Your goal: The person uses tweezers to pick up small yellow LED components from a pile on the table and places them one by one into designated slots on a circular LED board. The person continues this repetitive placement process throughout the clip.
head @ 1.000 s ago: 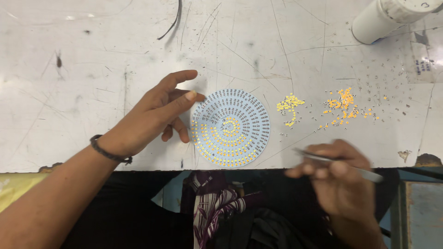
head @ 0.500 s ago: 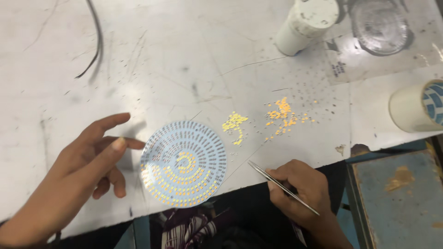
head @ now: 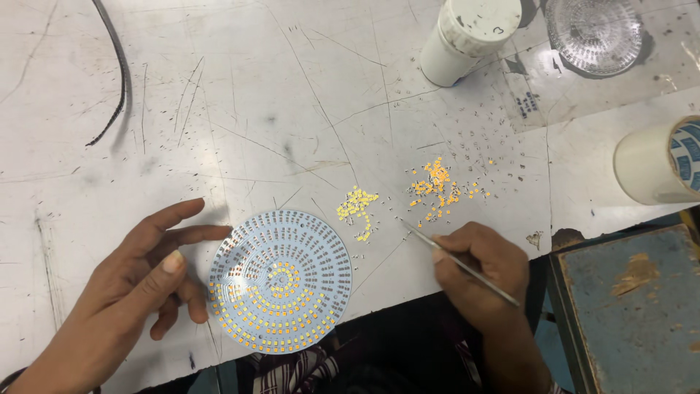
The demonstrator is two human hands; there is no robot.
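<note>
A scratched white worktable (head: 292,109) is seen, on which a round circuit board (head: 280,281), already filled with small yellow chips in its inner rings and along its lower edge, is steadied at its left rim by the loosely spread fingers of the left hand (head: 146,281), nothing being gripped. Thin metal tweezers (head: 459,263) are pinched in the right hand (head: 481,273), their tip lowered just beside the pale yellow chip pile (head: 357,208), so the picking-up step is judged to be in hand. A fine, steady pinch on a single chip is called for next; an orange chip pile (head: 437,188), a white jar (head: 470,36), a tape roll (head: 660,164) and a black cable (head: 117,66) lie further off.
</note>
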